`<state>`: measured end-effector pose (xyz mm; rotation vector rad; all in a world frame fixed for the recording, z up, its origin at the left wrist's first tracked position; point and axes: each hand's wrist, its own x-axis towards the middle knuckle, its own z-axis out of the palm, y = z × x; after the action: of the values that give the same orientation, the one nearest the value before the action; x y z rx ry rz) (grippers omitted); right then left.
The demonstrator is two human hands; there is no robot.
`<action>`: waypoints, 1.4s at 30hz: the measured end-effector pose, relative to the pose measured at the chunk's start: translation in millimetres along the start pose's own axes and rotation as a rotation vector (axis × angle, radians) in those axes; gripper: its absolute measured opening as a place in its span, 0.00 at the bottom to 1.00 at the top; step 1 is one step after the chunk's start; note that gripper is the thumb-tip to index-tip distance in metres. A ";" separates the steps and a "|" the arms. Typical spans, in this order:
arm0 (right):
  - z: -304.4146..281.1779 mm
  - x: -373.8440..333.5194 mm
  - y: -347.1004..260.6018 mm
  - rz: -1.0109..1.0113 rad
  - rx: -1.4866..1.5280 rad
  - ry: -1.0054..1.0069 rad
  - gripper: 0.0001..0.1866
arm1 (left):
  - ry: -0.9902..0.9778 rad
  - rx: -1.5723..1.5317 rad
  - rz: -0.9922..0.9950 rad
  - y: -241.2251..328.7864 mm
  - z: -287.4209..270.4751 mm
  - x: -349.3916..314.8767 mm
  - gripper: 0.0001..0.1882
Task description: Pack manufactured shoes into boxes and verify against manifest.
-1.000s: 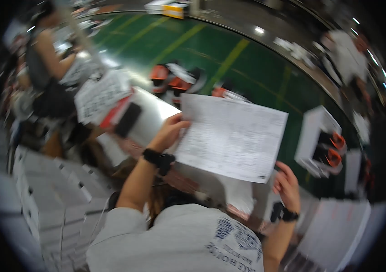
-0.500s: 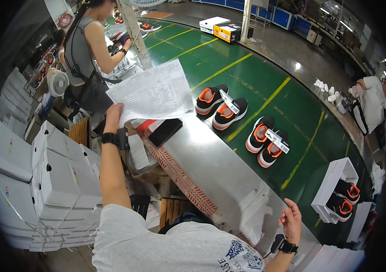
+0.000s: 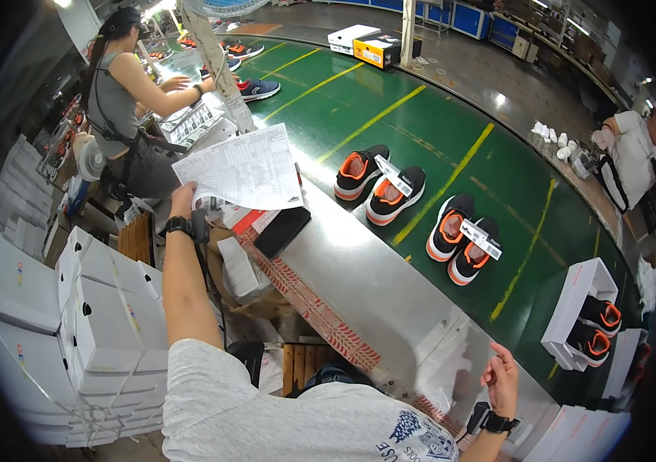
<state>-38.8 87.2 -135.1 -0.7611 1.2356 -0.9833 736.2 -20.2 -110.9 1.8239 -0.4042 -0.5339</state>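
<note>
My left hand (image 3: 182,202) is closed on the lower left edge of a printed paper sheet (image 3: 244,171), held up over the metal ledge. A dark phone (image 3: 282,233) lies on the ledge just below the sheet. My right hand (image 3: 502,383) hangs above the near right part of the ledge, empty, its fingers apart and partly curled. Beyond it, on the green conveyor belt (image 3: 451,127), stand two pairs of black and orange sneakers, one pair (image 3: 394,202) to the left of the other (image 3: 446,232). White tags lie across both pairs.
A white box (image 3: 569,308) with black and orange sneakers (image 3: 591,341) stands at the belt's right. Stacked white cartons (image 3: 116,331) rise at my left. A co-worker (image 3: 117,100) works beside a metal post (image 3: 220,69); another person (image 3: 636,158) is across the belt.
My left hand has lowered the sheet slightly and moved it left, uncovering more of the phone. The co-worker's hands have shifted, and a blue shoe now shows on the belt near them.
</note>
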 end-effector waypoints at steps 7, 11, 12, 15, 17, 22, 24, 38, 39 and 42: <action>10.0 4.5 4.1 0.021 0.011 -0.030 0.16 | -0.106 -0.037 0.187 -12.0 3.3 25.1 0.19; 10.8 1.4 5.0 0.024 -0.010 0.007 0.16 | -0.045 0.057 0.192 -9.2 3.3 20.7 0.19; 9.8 1.3 6.8 0.023 -0.007 0.007 0.16 | -0.017 0.093 0.210 -6.9 2.6 17.3 0.19; 4.5 3.9 14.2 0.037 -0.007 0.000 0.15 | 0.065 0.127 0.268 -18.9 -18.4 37.5 0.20; 2.0 5.3 18.7 0.058 -0.017 0.004 0.15 | 0.169 0.398 0.293 -13.6 -29.4 45.3 0.20; 11.3 8.9 18.7 0.064 -0.013 0.006 0.14 | 0.745 1.050 0.640 39.9 3.9 -36.3 0.21; 14.2 12.2 23.4 0.066 -0.002 -0.007 0.14 | 0.555 0.995 1.006 55.5 14.5 -60.9 0.18; 10.7 1.2 36.6 0.099 -0.024 0.048 0.14 | -0.209 1.154 0.808 -10.5 79.6 -56.8 0.35; 10.5 0.6 38.1 0.115 -0.023 0.061 0.14 | -0.249 1.107 0.810 -7.7 75.3 -48.4 0.31; 20.2 2.1 35.9 0.133 -0.027 0.026 0.14 | -0.130 1.085 0.889 -2.9 56.9 -28.3 0.25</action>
<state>-12.2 99.0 -164.2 -0.6798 1.3079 -0.8717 681.4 -49.9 -124.0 2.2959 -1.7314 0.2830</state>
